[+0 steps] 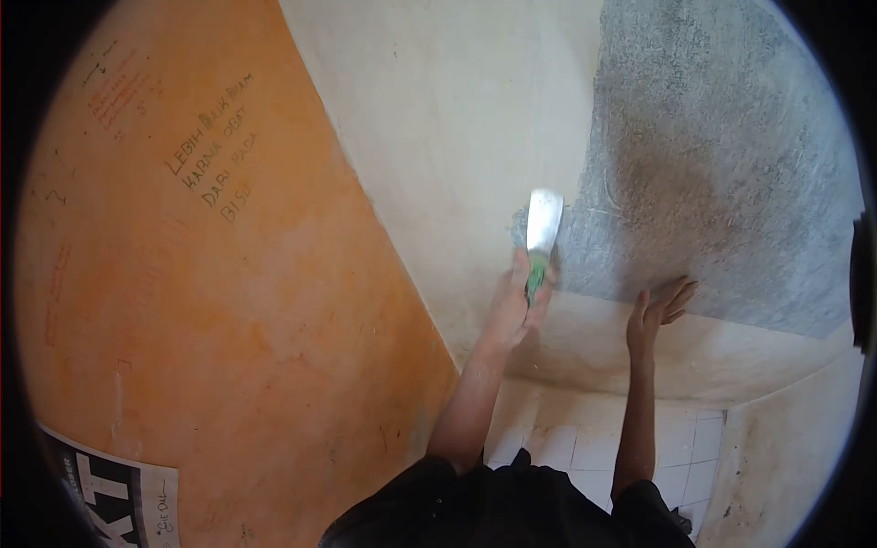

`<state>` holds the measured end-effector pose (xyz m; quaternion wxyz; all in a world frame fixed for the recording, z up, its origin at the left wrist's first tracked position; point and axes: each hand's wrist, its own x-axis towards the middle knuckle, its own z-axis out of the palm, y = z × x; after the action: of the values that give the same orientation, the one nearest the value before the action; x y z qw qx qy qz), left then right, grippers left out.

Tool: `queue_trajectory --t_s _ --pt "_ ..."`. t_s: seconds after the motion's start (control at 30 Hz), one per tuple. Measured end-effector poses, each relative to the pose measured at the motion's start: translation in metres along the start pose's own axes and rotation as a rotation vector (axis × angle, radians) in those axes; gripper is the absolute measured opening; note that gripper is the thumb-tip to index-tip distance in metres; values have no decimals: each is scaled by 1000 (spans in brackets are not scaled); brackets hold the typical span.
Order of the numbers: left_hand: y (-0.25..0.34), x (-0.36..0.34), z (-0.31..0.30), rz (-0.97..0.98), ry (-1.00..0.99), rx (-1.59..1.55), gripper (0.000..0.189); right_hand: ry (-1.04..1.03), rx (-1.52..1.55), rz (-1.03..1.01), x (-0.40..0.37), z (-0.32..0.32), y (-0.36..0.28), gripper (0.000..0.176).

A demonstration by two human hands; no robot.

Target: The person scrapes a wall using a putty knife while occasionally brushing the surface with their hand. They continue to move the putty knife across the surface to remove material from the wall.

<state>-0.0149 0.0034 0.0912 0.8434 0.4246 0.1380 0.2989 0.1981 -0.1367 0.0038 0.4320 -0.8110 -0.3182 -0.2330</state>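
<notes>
My left hand [518,306] is wrapped round the green handle of a putty knife [545,219]. Its broad metal blade points up, overlapping the pale wall [475,137] at the left border of a rough grey patch [713,173]. Lower and to the right, my right hand [660,309] has its fingers stretched out over the bottom edge of that patch and holds nothing. The patch has a ragged left edge and a narrow strip reaching toward the blade.
An orange wall [274,301] with handwriting meets the pale wall at a corner on the left. A black and white poster [151,498] hangs at the lower left. White floor tiles [676,443] show below my arms. Something dark [861,283] stands at the right edge.
</notes>
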Motion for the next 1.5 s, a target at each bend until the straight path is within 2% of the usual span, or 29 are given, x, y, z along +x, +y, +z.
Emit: queue_trajectory --t_s 0.03,0.07,0.1,0.13,0.2,0.23,0.27,0.33,0.37,0.4,0.43,0.47,0.53,0.6,0.63,0.67,0.7,0.77,0.8,0.87,0.9,0.93,1.0,1.07,1.17,1.3,1.37,1.5 --pt "11 4 6 0 5 -4 56 69 110 -1 0 1 -20 86" --pt "31 7 20 80 7 55 58 141 219 -1 -3 3 -38 85" --pt "42 8 28 162 4 118 60 166 224 -45 -9 9 -51 76" --pt "37 11 27 165 -3 121 60 196 229 -87 -15 16 -66 68" --pt "13 16 21 362 93 405 60 -132 641 -119 -26 10 -108 50" --pt "2 7 20 397 118 562 56 -252 765 15 -33 13 -123 45" --pt "-17 5 14 392 114 568 56 -373 889 154 -39 16 -135 39" --pt "-52 8 -2 628 294 745 48 -382 895 173 -47 25 -150 38" --pt "-45 6 -6 622 291 750 48 -394 898 178 -49 27 -153 37" --pt "-29 5 -11 573 206 901 44 -395 899 182 -50 27 -154 37" --pt "-14 4 -15 521 122 1047 39 -434 1022 278 -50 25 -155 36" --pt "-1 4 -14 516 128 1046 39 -475 1145 378 -50 23 -156 35" --pt "28 3 -8 411 -108 1082 31 -480 1136 385 -49 16 -161 35" --pt "64 6 -6 287 44 1196 25 -484 1124 388 -49 15 -161 35" --pt "87 13 -12 516 97 1142 24 -431 1141 356 -49 17 -158 36" --pt "126 8 2 542 267 1259 21 -375 1157 321 -48 17 -155 38" --pt "154 5 4 795 362 1201 25 -373 1155 318 -46 14 -151 38" --pt "191 37 -27 1500 599 1373 34 -526 1129 549 -49 5 -141 32" --pt "196 45 -36 1498 602 1370 34 -528 1124 548 -52 5 -140 32" --pt "204 62 -54 1770 730 1429 43 -490 1032 513 -57 11 -139 32" --pt "206 69 -71 1775 630 1495 48 -487 1031 506 -58 13 -140 32" --pt "203 77 -87 1782 632 1488 48 -482 1001 505 -61 15 -141 32" --pt "194 78 -102 1660 614 1822 48 -482 958 512 -80 30 -129 32" --pt "194 82 -104 1659 618 1792 48 -455 842 392 -100 61 -110 31" --pt "195 85 -106 1697 619 1746 46 -408 772 382 -117 78 -113 29" --pt "193 89 -107 1745 613 1675 45 -407 653 289 -110 74 -137 28" --pt "194 90 -113 1761 616 1652 45 -331 548 215 -114 74 -139 27" --pt "194 88 -115 1778 587 1657 45 -389 494 243 -113 70 -148 27"
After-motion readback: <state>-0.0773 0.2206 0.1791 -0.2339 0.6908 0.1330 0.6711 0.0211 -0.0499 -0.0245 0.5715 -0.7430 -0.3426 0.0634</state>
